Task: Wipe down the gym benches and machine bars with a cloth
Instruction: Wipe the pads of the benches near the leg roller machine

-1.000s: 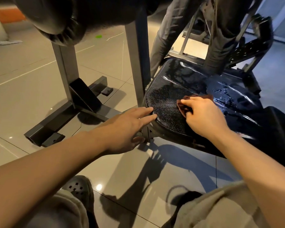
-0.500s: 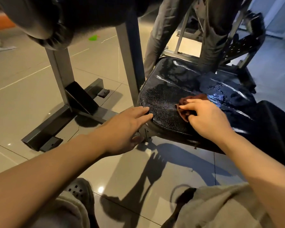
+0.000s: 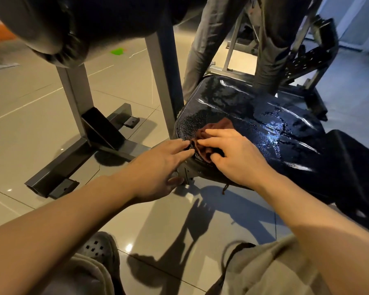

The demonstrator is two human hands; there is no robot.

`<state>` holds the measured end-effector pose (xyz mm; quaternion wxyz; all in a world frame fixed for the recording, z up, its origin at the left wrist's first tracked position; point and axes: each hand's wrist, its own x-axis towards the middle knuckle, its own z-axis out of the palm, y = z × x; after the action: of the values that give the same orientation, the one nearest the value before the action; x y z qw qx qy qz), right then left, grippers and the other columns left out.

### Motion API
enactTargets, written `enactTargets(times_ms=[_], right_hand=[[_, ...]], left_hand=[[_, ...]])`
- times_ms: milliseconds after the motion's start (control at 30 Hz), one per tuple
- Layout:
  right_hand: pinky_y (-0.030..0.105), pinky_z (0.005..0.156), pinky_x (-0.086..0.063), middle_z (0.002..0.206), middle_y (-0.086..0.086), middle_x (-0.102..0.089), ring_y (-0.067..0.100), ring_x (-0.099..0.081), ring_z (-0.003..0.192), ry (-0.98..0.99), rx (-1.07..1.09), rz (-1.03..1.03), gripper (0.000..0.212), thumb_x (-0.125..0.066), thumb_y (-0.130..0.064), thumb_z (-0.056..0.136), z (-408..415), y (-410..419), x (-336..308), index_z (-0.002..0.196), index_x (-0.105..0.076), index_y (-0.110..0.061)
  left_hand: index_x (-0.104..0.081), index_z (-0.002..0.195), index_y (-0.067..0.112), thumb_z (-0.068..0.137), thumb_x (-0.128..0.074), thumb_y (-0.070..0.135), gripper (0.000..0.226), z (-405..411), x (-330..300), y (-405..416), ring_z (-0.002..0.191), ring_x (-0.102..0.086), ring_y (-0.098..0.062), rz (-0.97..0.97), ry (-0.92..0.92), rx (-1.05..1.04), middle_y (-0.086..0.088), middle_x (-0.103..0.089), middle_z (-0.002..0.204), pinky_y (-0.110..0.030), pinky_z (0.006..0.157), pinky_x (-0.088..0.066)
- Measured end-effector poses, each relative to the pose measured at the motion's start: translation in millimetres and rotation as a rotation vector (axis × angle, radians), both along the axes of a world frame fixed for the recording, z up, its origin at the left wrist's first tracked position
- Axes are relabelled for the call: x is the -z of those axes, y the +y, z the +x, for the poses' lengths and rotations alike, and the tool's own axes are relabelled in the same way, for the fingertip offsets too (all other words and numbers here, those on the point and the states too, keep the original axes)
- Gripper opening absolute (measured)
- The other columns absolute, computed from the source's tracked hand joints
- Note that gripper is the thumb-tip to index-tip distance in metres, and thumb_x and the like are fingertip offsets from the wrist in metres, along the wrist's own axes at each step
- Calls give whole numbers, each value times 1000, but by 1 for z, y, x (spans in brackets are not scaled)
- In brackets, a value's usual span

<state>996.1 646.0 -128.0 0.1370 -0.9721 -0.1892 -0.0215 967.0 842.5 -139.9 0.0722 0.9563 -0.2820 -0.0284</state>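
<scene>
The crumpled reddish-brown cloth [image 3: 209,138] lies at the front corner of the wet, glossy black padded bench seat [image 3: 264,124], loosely pinched in the right hand [image 3: 237,154] grip, so it may slip off this corner beside the spread left hand [image 3: 158,165].

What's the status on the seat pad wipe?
Right hand presses brown cloth on wet seat pad. Left hand open, fingertips at pad's near edge. Nothing in the way.
</scene>
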Motion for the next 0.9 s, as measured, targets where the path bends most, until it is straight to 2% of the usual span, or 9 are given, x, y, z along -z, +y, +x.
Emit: enactTargets(times_ms=[133,233,333,467,567,633,767,900], right_hand=[[40,112,-32,148,-13,-44,14,-32,139,11,168,-15,44,-54,-17,90,-2,-30,-5,130,-61,-34],[43,111,-35,147,-11,-46,18,-34,139,47,225,-15,45,-54,-13,89,-4,-44,-8,129,-62,-33],[43,110,-36,149,-7,-45,22,-36,138,23,200,-69,47,-53,-13,88,-4,-37,-7,131,-60,-29],[37,113,-26,153,-5,-39,18,-29,141,-2,22,-95,51,-52,-14,91,-8,-15,-2,139,-53,-29],[36,114,-22,155,-7,-33,13,-23,143,0,-23,-64,50,-50,-15,94,-13,-13,1,142,-49,-31],[36,115,-22,155,-11,-34,10,-22,143,12,3,-24,50,-50,-14,94,-14,-21,2,140,-51,-33],[42,117,-25,151,-11,-40,10,-27,142,57,110,64,51,-53,-9,89,-16,-46,3,134,-57,-33],[39,115,-30,150,-10,-42,16,-32,141,91,281,32,50,-53,-7,89,-17,-72,-3,132,-59,-32]], left_hand=[[-11,153,28,96,-53,34,71,2,0,-3,147,0,-10,-7,-2,15,7,-4,162,-24,118,-5],[-12,153,29,96,-55,31,71,1,4,-5,147,-1,-10,-25,-3,18,7,-5,161,-26,119,-9],[-12,153,30,96,-54,32,70,-3,7,-6,147,-1,-9,-32,1,22,7,-4,162,-25,118,-10],[-12,153,30,97,-53,33,70,-8,6,-9,147,0,-10,-22,4,19,7,-3,162,-26,118,-10],[-14,153,28,97,-52,34,68,-9,4,-17,147,-1,-11,-28,-1,38,6,-5,162,-24,117,-7],[-17,153,25,97,-52,32,66,-9,3,-25,148,-3,-12,-33,-13,60,5,-9,161,-23,117,-6],[-18,153,27,97,-53,34,67,-5,4,-40,148,-3,-13,-2,-33,87,4,-11,161,-31,121,-8],[-17,153,28,96,-53,36,67,-5,6,-48,148,-2,-12,23,-36,111,5,-12,161,-38,121,-7]])
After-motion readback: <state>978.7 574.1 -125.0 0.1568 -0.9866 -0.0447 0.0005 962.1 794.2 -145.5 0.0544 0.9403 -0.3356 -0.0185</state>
